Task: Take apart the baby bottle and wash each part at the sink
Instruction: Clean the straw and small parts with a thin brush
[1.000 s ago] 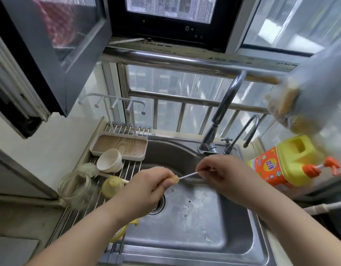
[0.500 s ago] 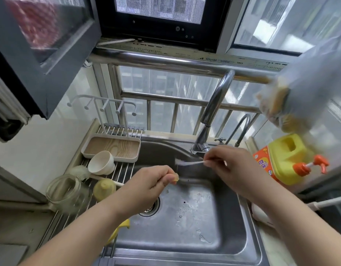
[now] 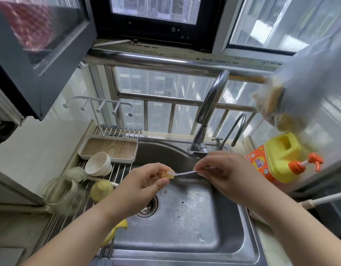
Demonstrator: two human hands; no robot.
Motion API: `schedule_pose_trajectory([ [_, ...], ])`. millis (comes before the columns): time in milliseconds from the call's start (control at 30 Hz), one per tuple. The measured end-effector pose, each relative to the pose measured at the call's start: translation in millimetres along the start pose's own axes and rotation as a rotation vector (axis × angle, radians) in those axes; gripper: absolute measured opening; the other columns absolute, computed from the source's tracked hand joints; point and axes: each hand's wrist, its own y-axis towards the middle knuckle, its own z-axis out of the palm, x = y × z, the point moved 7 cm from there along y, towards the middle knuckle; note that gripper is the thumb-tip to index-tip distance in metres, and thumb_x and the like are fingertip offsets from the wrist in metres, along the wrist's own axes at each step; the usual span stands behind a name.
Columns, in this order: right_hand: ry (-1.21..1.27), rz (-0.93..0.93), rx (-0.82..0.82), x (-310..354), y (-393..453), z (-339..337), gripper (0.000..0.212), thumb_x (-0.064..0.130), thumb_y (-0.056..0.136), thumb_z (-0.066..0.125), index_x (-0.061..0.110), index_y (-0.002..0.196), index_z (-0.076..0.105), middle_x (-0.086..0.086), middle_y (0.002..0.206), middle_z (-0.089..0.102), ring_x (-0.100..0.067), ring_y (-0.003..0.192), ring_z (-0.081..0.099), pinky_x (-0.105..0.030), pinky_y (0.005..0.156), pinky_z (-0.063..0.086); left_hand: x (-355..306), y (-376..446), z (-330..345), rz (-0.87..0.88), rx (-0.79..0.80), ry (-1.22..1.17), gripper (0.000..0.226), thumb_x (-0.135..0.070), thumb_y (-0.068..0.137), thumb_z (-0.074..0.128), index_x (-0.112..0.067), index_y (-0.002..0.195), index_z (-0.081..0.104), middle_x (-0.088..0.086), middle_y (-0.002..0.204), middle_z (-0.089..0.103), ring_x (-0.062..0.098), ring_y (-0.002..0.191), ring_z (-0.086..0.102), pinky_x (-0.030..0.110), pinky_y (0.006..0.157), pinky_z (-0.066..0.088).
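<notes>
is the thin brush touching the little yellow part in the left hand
Touching. The head view shows the thin brush with its bristle tip meeting the yellow part pinched by the left hand.

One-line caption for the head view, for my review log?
Over the sink, left hand pinches a small amber part while right hand works a thin white brush into it.

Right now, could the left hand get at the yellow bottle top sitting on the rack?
Probably yes: the yellow bottle top lies uncovered just beside the left hand, but its fingers pinch a small yellowish part, so that must go first.
</notes>
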Motion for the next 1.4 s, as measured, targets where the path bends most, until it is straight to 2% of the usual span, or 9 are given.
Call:
schedule_pose_trajectory([
  [67,0.003,0.012,0.016,-1,1,-1,0.011,0.028,0.084,0.060,0.034,0.090,0.067,0.021,0.079,0.060,-0.005,0.075,0.059,-0.034,0.063,0.052,-2,-1,-1,0.021,-0.022,-0.007,0.025,-0.007,0.087,0.062,-0.031,0.094,0.065,-0.024,0.088,0.065,-0.004,0.084,0.061,0.006,0.075,0.043],
  [333,0.044,0.057,0.068,-1,1,-2,0.013,0.018,0.086,0.066,0.030,0.086,0.071,0.020,0.080,0.064,-0.005,0.081,0.062,-0.033,0.071,0.054,-2,-6,-7,0.001,-0.050,0.013,0.014,-0.016,0.091,0.059,-0.026,0.098,0.065,-0.030,0.075,0.062,-0.009,0.074,0.058,0.003,0.068,0.039],
  [467,0.014,0.083,0.110,-1,1,-1,0.012,0.022,0.086,0.064,0.033,0.086,0.069,0.023,0.078,0.062,-0.002,0.081,0.060,-0.035,0.073,0.053,-2,-6,-8,0.048,-0.022,0.145,0.016,-0.040,0.094,0.044,-0.038,0.094,0.060,-0.020,0.077,0.061,-0.006,0.076,0.056,0.006,0.066,0.039],
  [600,-0.081,0.083,0.198,9,6,9,0.011,0.027,0.088,0.060,0.034,0.089,0.069,0.026,0.073,0.054,0.000,0.078,0.055,-0.030,0.074,0.050,-3,-4,1,0.163,0.050,0.292,0.030,-0.045,0.090,0.045,-0.027,0.098,0.066,-0.012,0.086,0.059,0.005,0.082,0.057,0.011,0.071,0.042],
  [833,-0.034,0.146,0.162,6,7,14,0.010,0.030,0.091,0.058,0.035,0.084,0.063,0.017,0.076,0.060,-0.007,0.077,0.057,-0.035,0.074,0.050,-4,-3,-11,0.140,-0.104,0.230,0.003,-0.023,0.080,0.068,-0.022,0.083,0.067,-0.013,0.078,0.067,0.007,0.076,0.062,0.020,0.067,0.049],
  [1000,-0.024,0.142,0.130,5,7,15,0.009,0.029,0.091,0.059,0.032,0.086,0.066,0.023,0.064,0.053,-0.002,0.067,0.052,-0.031,0.068,0.047,-7,-3,-12,0.064,-0.149,0.115,0.013,-0.011,0.078,0.074,-0.020,0.078,0.064,-0.013,0.079,0.068,0.010,0.076,0.063,0.020,0.069,0.051],
  [1167,-0.040,0.129,0.173,9,2,13,0.010,0.028,0.092,0.057,0.031,0.088,0.067,0.025,0.063,0.051,-0.001,0.068,0.052,-0.030,0.071,0.048,-11,-6,-9,0.105,-0.096,0.166,0.012,-0.024,0.092,0.055,-0.033,0.095,0.063,-0.023,0.085,0.063,-0.003,0.084,0.059,0.005,0.070,0.040],
  [1267,-0.075,0.122,0.190,9,2,16,0.011,0.030,0.092,0.056,0.031,0.089,0.066,0.021,0.065,0.053,-0.003,0.069,0.051,-0.031,0.072,0.048,-4,-6,-5,0.128,-0.071,0.275,0.024,-0.025,0.088,0.050,-0.021,0.103,0.068,-0.025,0.080,0.058,-0.010,0.085,0.055,0.002,0.072,0.037],
  [1400,-0.074,0.122,0.224,12,-1,24,0.010,0.027,0.091,0.058,0.028,0.085,0.067,0.019,0.061,0.052,-0.001,0.064,0.051,-0.020,0.065,0.042,1,-4,-1,0.125,-0.056,0.306,0.016,-0.030,0.083,0.057,-0.023,0.092,0.068,-0.017,0.081,0.061,0.001,0.083,0.057,0.007,0.070,0.041],
])
